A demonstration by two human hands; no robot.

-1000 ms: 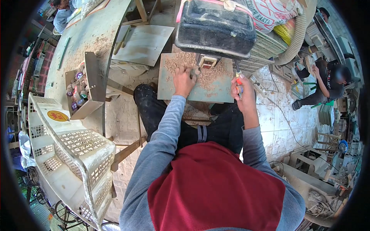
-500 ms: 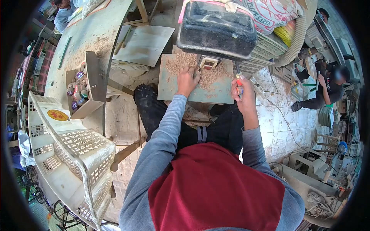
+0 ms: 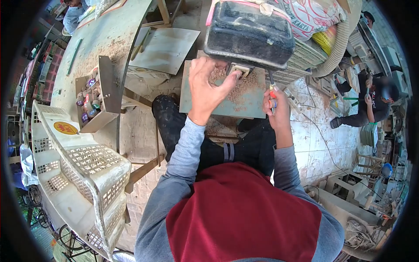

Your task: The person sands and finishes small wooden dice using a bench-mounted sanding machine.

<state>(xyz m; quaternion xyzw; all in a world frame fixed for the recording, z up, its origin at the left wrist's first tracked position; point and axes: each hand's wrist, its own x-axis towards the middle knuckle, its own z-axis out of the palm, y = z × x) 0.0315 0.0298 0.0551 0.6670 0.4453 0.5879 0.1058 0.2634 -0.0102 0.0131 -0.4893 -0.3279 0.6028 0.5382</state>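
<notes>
My left hand is raised at the underside of a black box-shaped machine cover. Its thumb and fingers are spread, with the thumb tip at a small square fitting that looks like a switch. Fingertips are partly hidden under the cover's edge. In my right hand is a hand tool with a red and orange handle and a slim metal shaft pointing up beside the cover; its tip is hard to make out. Below lies a greenish board strewn with wood shavings.
On the left stands a wooden box of numbered round-ended pieces, by a long table and a cream plastic chair. A ribbed hose and a printed sack are at upper right. Another person works at far right.
My left hand has lifted from the shavings on the board, with its thumb moving to the square fitting. My right hand keeps the tool nearly in place. The person at right has shifted their arms.
</notes>
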